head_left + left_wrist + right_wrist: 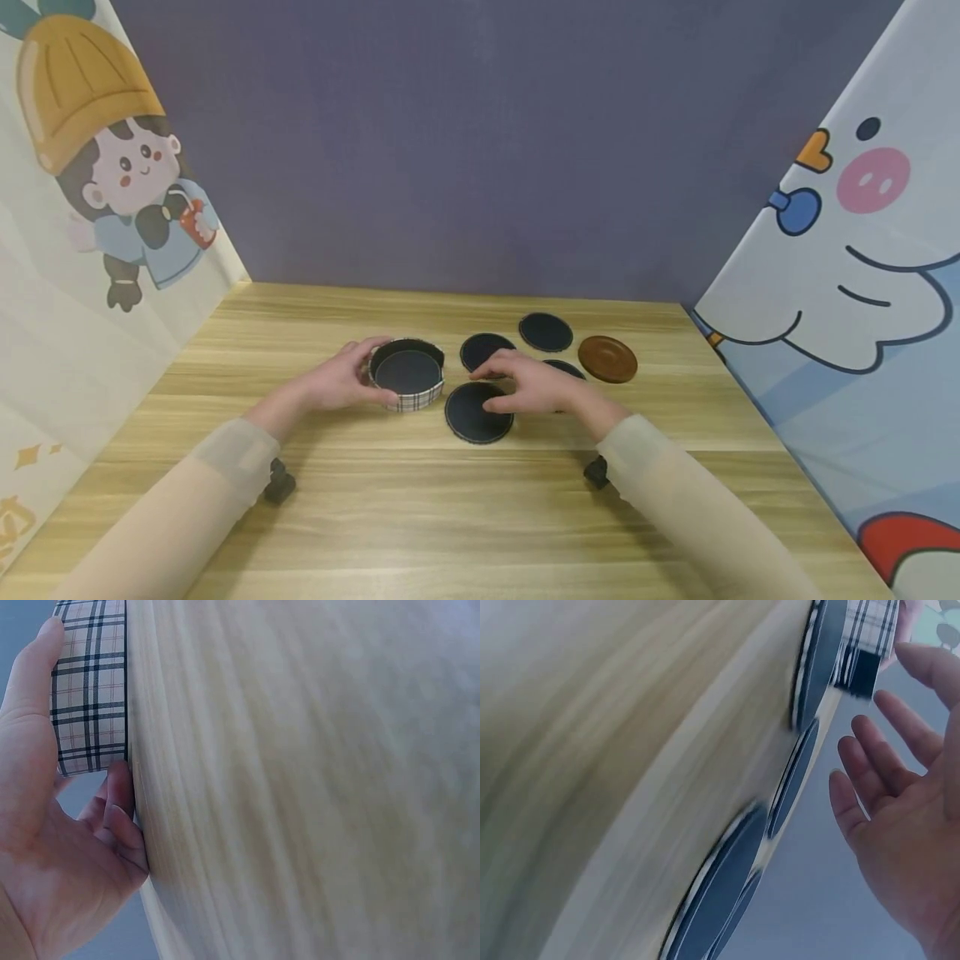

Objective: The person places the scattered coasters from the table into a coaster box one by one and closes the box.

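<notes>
the plaid holder (407, 377) sits on the wooden table (480, 517), right in the curl of my left hand (339, 383), which grips its wall from the outer side; in the left wrist view the thumb lies up along the checked band (88, 690) and the fingers (120, 802) tuck in at its base. one dark coaster (407, 371) already lies flat inside it, so i judge the gathering is begun but mostly undone.

my right hand (536, 385) hovers with fingers loose and spread, holding nothing, over a dark coaster near the holder (474, 412); whether the fingertips touch it i cannot tell. in the right wrist view the fingers (870, 769) are straight and apart from the disc edges (795, 780).

left out on the table: a dark coaster beyond the right fingertips (483, 348), another further out (545, 332), one mostly hidden under the right hand (567, 367), and a brown coaster (607, 359) to that hand's outer side.

the dark discs are thin, round and matte with a pale stitched rim; the brown one looks smoother, with a raised ring. the holder is a low round drum, fabric-like check outside, dark within. the table is pale, streaky wood grain.
</notes>
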A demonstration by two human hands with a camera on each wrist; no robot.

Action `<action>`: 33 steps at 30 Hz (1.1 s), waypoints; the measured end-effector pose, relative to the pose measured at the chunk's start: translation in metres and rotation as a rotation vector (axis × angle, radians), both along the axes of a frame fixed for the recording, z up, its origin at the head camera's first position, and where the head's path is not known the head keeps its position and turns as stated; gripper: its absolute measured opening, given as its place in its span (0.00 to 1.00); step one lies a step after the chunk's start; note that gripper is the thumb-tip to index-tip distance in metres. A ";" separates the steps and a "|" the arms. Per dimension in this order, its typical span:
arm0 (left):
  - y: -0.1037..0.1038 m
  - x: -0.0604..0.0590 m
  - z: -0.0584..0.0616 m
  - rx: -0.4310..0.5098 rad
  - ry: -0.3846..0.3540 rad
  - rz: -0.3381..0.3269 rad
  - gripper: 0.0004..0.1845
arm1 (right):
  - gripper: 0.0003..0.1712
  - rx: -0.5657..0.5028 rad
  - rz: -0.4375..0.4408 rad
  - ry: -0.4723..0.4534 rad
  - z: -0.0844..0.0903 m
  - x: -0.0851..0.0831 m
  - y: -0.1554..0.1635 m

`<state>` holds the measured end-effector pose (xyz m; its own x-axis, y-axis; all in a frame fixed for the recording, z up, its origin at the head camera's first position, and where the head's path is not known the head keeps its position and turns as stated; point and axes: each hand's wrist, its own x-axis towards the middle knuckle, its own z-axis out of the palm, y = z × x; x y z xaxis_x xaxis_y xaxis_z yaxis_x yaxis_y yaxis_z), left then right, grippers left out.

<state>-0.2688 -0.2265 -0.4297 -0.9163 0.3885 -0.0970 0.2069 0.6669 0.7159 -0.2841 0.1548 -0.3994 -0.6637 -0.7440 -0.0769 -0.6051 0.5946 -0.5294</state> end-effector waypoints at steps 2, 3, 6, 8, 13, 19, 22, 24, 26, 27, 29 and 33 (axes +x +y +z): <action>0.000 0.000 0.000 0.002 -0.004 0.002 0.64 | 0.29 0.002 -0.021 0.014 -0.001 0.000 0.012; 0.000 0.000 0.000 0.003 -0.005 0.002 0.64 | 0.29 0.003 -0.030 0.019 -0.001 0.000 0.018; 0.000 0.000 0.001 0.004 -0.009 0.004 0.64 | 0.28 0.018 -0.060 0.035 -0.002 -0.002 0.037; 0.000 0.000 0.001 0.005 -0.010 0.004 0.64 | 0.29 0.016 -0.079 0.043 -0.003 -0.003 0.049; 0.000 0.000 0.001 0.010 -0.015 -0.005 0.64 | 0.31 0.035 -0.137 0.051 -0.006 -0.006 0.076; 0.000 -0.001 0.000 0.002 -0.014 -0.003 0.64 | 0.36 0.102 -0.223 0.045 -0.009 -0.011 0.101; 0.000 -0.002 0.000 0.003 -0.012 -0.001 0.64 | 0.39 0.117 -0.241 0.048 -0.011 -0.012 0.107; -0.001 -0.002 -0.001 0.005 -0.013 -0.001 0.64 | 0.41 0.124 -0.245 0.048 -0.012 -0.013 0.109; -0.001 -0.002 -0.002 0.004 -0.013 -0.002 0.64 | 0.42 0.136 -0.243 0.051 -0.013 -0.014 0.110; -0.001 -0.003 -0.002 0.003 -0.013 -0.003 0.64 | 0.43 0.140 -0.245 0.048 -0.013 -0.015 0.110; 0.000 -0.003 -0.002 0.003 -0.018 0.001 0.64 | 0.44 0.153 -0.245 0.045 -0.014 -0.015 0.111; 0.000 -0.002 -0.001 0.007 -0.021 0.002 0.64 | 0.46 0.173 -0.250 0.040 -0.015 -0.015 0.110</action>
